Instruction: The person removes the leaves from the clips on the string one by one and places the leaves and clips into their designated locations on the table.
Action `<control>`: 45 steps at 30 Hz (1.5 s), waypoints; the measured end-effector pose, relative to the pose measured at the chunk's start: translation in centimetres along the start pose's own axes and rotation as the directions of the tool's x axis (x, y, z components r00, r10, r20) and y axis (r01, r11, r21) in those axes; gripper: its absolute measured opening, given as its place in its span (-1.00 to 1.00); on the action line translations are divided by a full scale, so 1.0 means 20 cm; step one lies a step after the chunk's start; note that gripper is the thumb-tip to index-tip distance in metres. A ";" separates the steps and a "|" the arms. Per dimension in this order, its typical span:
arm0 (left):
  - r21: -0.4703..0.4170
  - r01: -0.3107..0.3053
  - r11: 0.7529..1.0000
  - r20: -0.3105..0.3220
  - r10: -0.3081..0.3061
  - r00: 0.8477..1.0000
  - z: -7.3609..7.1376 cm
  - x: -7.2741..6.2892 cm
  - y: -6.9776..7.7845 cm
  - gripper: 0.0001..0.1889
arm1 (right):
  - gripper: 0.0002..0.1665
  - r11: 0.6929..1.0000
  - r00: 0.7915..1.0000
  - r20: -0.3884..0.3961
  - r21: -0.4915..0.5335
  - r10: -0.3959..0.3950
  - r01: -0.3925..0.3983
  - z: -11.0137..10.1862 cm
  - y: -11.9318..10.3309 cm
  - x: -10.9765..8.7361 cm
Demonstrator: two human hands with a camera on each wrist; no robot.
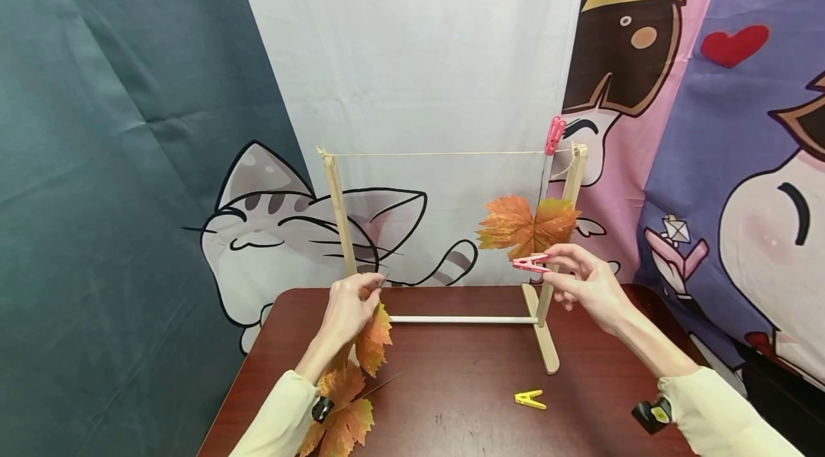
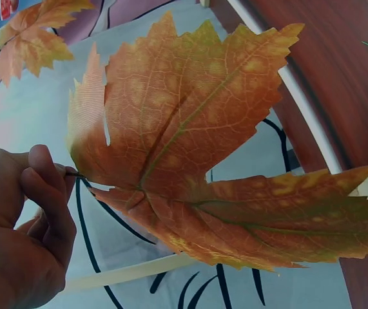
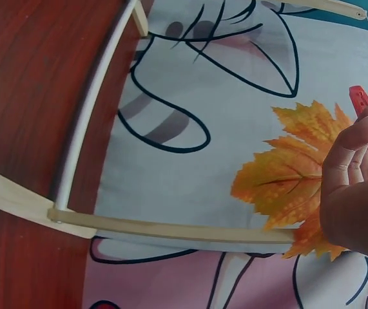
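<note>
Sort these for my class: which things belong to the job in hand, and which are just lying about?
Job:
leaf in the left hand
pink clip in the right hand
hanging leaf and upper pink clip
wooden stand with string

Lying about, perhaps spares:
yellow clip on the table
loose leaf near the left sleeve

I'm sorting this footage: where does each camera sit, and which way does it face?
Head: head-worn, facing forward and down at a wooden rack and table; left hand, right hand and sleeves show.
Left wrist: worn there, facing a held leaf; only the left hand shows.
Right wrist: worn there, facing a red clothespin and hanging leaf; only the right hand shows.
Head and right wrist share the hanging leaf.
</note>
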State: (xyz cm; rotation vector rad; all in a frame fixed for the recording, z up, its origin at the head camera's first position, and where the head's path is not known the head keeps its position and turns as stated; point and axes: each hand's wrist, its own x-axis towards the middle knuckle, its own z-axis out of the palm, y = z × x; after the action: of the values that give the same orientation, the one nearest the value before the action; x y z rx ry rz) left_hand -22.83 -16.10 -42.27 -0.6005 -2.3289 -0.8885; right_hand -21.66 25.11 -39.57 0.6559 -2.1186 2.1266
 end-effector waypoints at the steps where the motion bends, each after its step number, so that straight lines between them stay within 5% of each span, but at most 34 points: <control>1: 0.005 0.000 1.000 0.002 0.000 1.000 0.00 -0.01 0.00 -0.74 | -0.63 1.000 1.000 -0.004 -0.001 0.003 -0.003 0.00 0.01 -0.01; 45: 0.216 0.088 0.972 0.177 -0.128 0.976 -0.03 -0.30 -0.17 -0.71 | -0.57 0.980 0.980 -0.015 -0.035 0.197 -0.197 -0.04 0.31 -0.35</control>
State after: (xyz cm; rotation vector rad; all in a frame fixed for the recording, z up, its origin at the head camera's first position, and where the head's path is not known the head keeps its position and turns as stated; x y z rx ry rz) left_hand -20.26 -20.00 -47.27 -0.4922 -2.6069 -0.6473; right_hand -17.66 27.31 -47.72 0.4453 -2.2979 2.1739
